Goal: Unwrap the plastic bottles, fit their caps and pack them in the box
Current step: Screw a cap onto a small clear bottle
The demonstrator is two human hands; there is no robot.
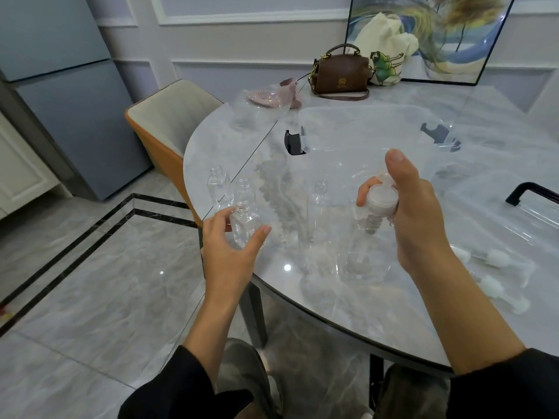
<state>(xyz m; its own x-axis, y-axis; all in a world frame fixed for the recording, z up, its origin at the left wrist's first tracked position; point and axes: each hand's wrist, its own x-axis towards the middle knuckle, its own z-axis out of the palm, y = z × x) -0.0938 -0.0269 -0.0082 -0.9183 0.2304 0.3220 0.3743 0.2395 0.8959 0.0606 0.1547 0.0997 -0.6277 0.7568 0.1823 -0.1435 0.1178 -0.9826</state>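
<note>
My left hand (230, 255) curls round a small clear bottle (243, 226) with an open neck, at the table's left edge. My right hand (414, 213) grips a white pump cap (381, 202) whose spring and tube hang down over a larger clear bottle (360, 255) standing on the table. Two more open clear bottles (216, 184) stand behind my left hand, and a taller one (319, 213) stands in the middle. The clear plastic box (375, 128) with black latches sits further back.
White pump caps (496, 257) lie on the table at the right. Crumpled clear wrapping (257, 107) lies at the far left of the marble table (363, 309). A brown handbag (340, 74), a cloth bag and a picture stand at the back. The box lid with a black handle (526, 192) is at right.
</note>
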